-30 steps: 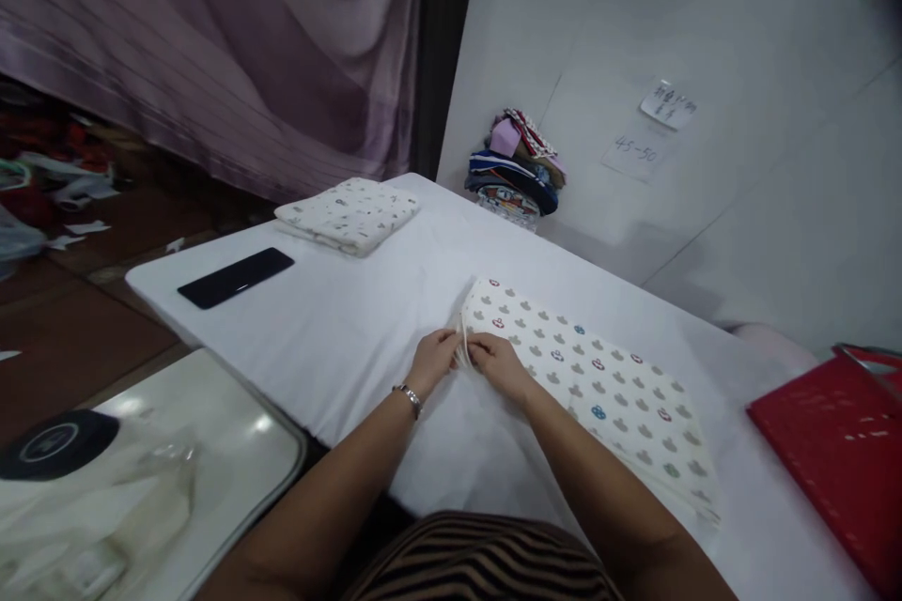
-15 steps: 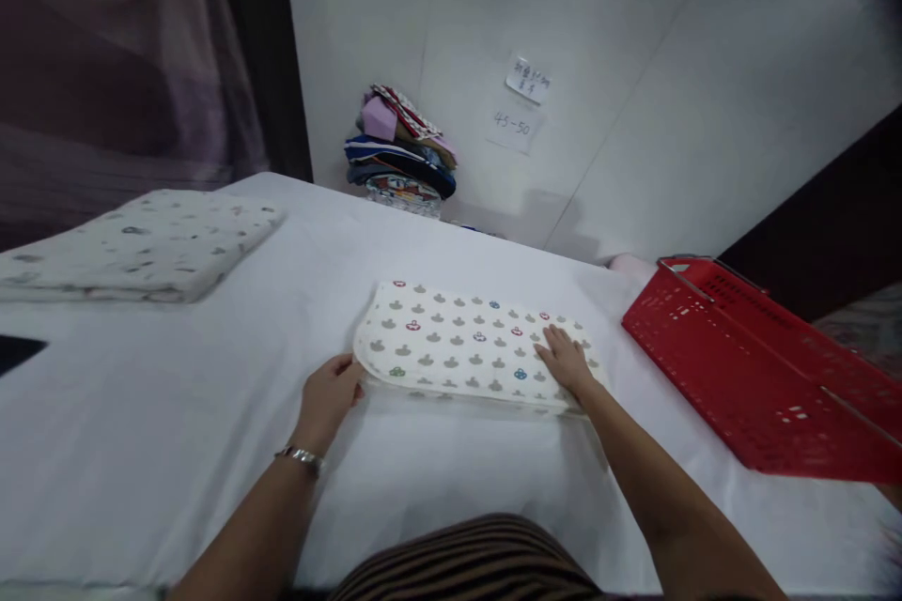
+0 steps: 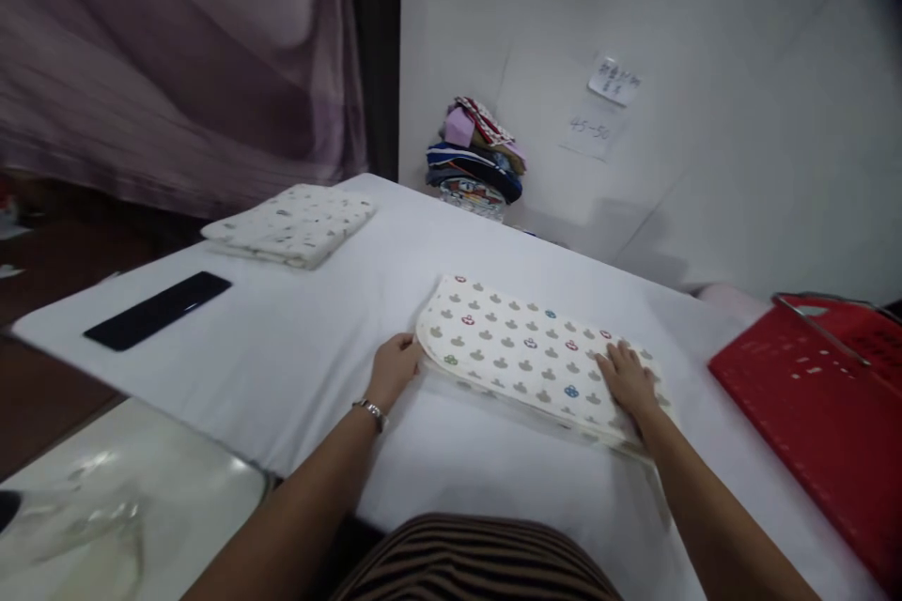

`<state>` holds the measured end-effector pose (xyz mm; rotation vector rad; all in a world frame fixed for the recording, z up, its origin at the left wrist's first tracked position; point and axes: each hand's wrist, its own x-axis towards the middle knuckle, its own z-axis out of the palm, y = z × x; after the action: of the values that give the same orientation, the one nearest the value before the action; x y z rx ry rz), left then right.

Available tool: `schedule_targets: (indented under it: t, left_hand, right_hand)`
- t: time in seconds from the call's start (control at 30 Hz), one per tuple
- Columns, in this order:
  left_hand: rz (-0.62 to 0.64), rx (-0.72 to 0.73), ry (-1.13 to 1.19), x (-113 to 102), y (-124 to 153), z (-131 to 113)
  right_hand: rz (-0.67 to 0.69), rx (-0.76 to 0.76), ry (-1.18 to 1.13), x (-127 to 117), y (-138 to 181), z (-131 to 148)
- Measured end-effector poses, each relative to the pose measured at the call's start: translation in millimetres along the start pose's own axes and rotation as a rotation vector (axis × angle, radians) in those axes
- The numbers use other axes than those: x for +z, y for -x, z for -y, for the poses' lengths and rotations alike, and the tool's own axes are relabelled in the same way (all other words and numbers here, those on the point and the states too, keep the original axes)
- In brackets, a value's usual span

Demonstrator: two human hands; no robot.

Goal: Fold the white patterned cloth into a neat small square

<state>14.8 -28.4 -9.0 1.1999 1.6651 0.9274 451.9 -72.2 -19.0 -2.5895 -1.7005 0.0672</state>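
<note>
A folded cream cloth (image 3: 525, 352) printed with small grey, red and blue shapes lies on the white table (image 3: 324, 338). My left hand (image 3: 393, 368), with a bracelet at the wrist, curls its fingers around the cloth's left end. My right hand (image 3: 626, 379) rests flat on the cloth's right end, fingers spread.
A second folded patterned cloth (image 3: 292, 223) lies at the table's far left, with a black phone (image 3: 156, 309) nearer the left edge. A pile of coloured fabrics (image 3: 475, 155) stands against the white wall. A red plastic basket (image 3: 821, 399) sits at the right. A glossy surface (image 3: 119, 516) is at the lower left.
My right hand slid from the cloth's left end, beside my left hand, to its right end. My left hand stays at the left end. The view swung right, then back left.
</note>
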Motion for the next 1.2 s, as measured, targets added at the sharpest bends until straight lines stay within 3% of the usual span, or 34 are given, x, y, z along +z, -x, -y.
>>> schedule_targets:
  t: [0.1, 0.2, 0.3, 0.4, 0.47, 0.63, 0.73, 0.83, 1.03, 1.2]
  left_hand:
    - [0.005, 0.009, 0.001, 2, -1, 4]
    - [0.010, 0.013, 0.022, 3, 0, 4]
    - [0.005, 0.007, 0.035, 3, 1, 4]
    - [0.005, 0.005, 0.047, 3, 4, 2]
    - [0.008, 0.020, 0.056, 3, 5, 2]
    - [-0.006, 0.096, 0.049, 4, 7, 3]
    - [0.006, 0.088, 0.074, 3, 6, 4]
    - [0.062, 0.041, 0.158, 1, 4, 4]
    - [0.134, 0.018, 0.209, -2, 4, 2]
    - [0.116, -0.024, 0.179, -2, 5, 0]
  right_hand:
    - [-0.074, -0.087, -0.026, -6, 4, 35]
    - [-0.089, -0.353, -0.118, -11, 18, 94]
    - [-0.043, -0.634, -0.194, -9, 32, 146]
    - [0.085, -0.775, -0.192, -2, 38, 168]
    - [0.113, -0.765, -0.221, -1, 38, 173]
    - [-0.024, -0.790, -0.559, -19, 46, 215]
    - [0.072, -0.812, -0.691, -30, 63, 258]
    - [0.144, -0.862, -0.651, -29, 77, 288]
    - [0.242, -0.856, -0.724, -8, 74, 290]
    - [0.148, -0.730, -0.748, -17, 78, 282]
